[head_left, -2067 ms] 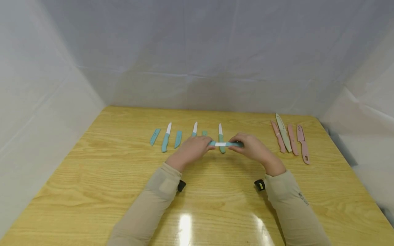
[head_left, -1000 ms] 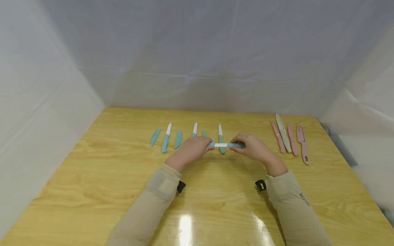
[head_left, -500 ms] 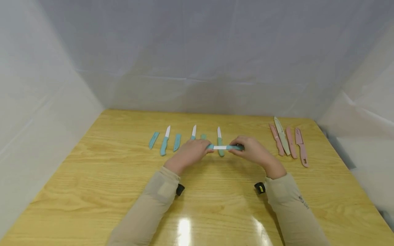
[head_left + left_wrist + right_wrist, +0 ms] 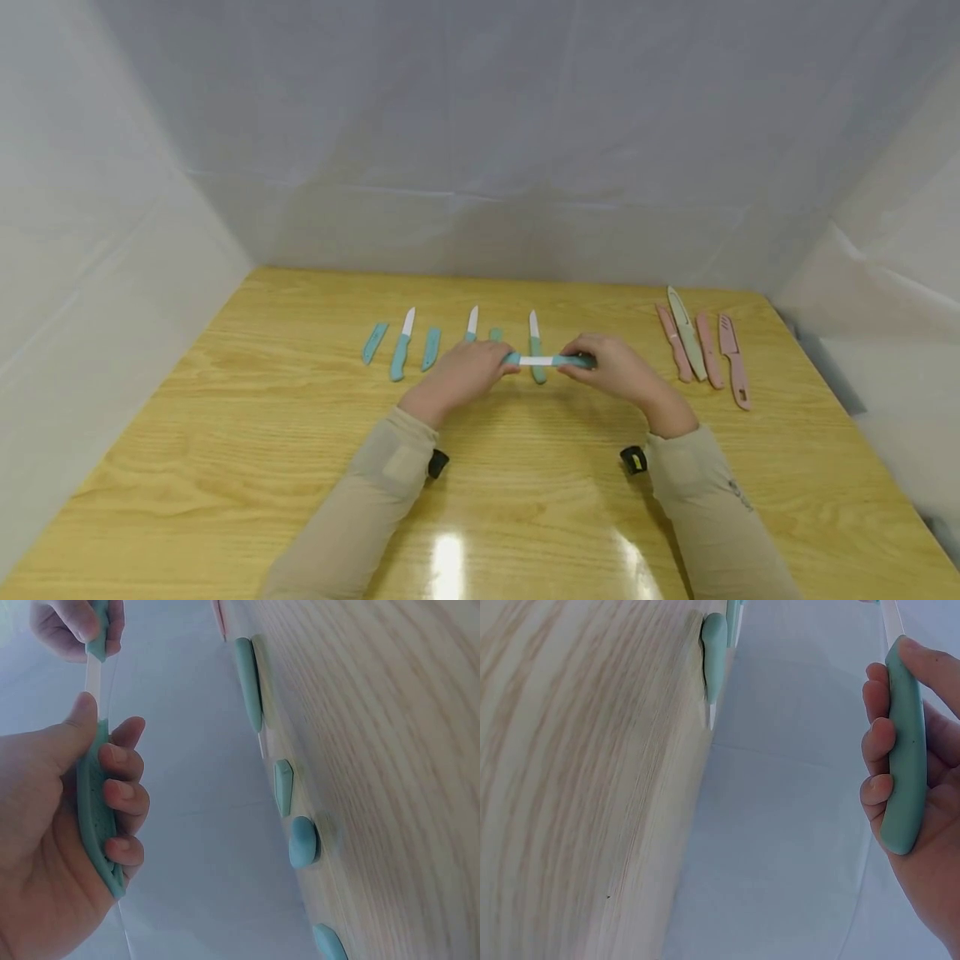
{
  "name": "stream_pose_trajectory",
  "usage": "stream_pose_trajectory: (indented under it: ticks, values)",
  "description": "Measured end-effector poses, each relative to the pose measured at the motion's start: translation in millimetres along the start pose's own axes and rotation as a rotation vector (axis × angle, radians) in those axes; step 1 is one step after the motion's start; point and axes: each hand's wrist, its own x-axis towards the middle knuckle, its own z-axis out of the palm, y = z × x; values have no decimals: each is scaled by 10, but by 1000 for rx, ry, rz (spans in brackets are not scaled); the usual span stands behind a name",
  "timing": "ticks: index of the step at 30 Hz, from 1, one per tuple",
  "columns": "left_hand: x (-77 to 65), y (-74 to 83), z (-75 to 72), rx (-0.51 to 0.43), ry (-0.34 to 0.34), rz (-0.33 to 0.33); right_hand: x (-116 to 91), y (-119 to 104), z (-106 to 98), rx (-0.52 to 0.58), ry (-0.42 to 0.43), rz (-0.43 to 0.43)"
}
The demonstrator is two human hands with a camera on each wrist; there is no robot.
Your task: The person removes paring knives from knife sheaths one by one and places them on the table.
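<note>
Above the bench (image 4: 525, 500), the left grip (image 4: 468, 367) curls round a blue cover (image 4: 91, 795) and the right grip (image 4: 613, 368) clasps a blue knife (image 4: 907, 757) by its handle, white blade (image 4: 536, 361) bare between them. Sheathing or drawing seems the step in hand; either calls for a straight slide. Lettering (image 4: 740, 494) on the right sleeve (image 4: 708, 508) is unreadable.

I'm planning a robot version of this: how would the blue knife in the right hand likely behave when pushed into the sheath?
The knife will probably prove stiff: its blade runs straight to the sheath without visible bending. The rounded, smooth-looking handle might twist in a loose hold. Its slim build suggests it's fairly light.
</note>
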Motion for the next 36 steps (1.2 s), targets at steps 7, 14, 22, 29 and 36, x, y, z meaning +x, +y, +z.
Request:
stream_pose_trajectory:
  ticks: [7,14,22,29,36]
  values:
    - [6,-2,-1,-2,-7,-5,-7,16,-6,13,-6,7]
    - [-9,-1,-8,9,10,16,-7,35,-4,22,-10,17]
    - [-11,-3,-17,2,8,10,-13,20,-17,32,-4,38]
    - [-18,0,-28,-4,7,4,-23,31,-21,33,-8,45]
    - [-19,-8,-28,-8,17,3,-36,28,-48,30,-5,54]
